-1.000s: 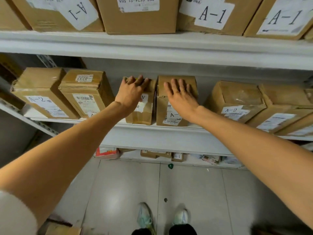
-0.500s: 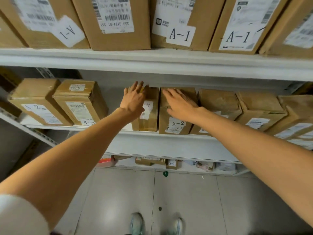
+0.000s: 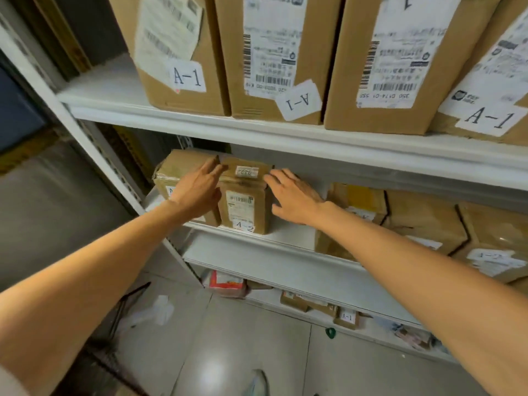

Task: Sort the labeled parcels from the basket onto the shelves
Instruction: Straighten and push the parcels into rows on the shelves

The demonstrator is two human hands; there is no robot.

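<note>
Parcel, boxy brown cardboard, sits on the smooth white shelf; my left hand and right hand flank it, fingers flat, gripping nothing.

Parcel storeroom, courier-depot type. A white metal shelving rack is carrying rows of shipments. Tall brown cardboard boxes on the upper shelf are showing barcode shipping labels and white paper A-1 tags. Smaller taped brown cardboard parcels below are showing A-2. A pale grey tiled floor is lying underneath.
</note>
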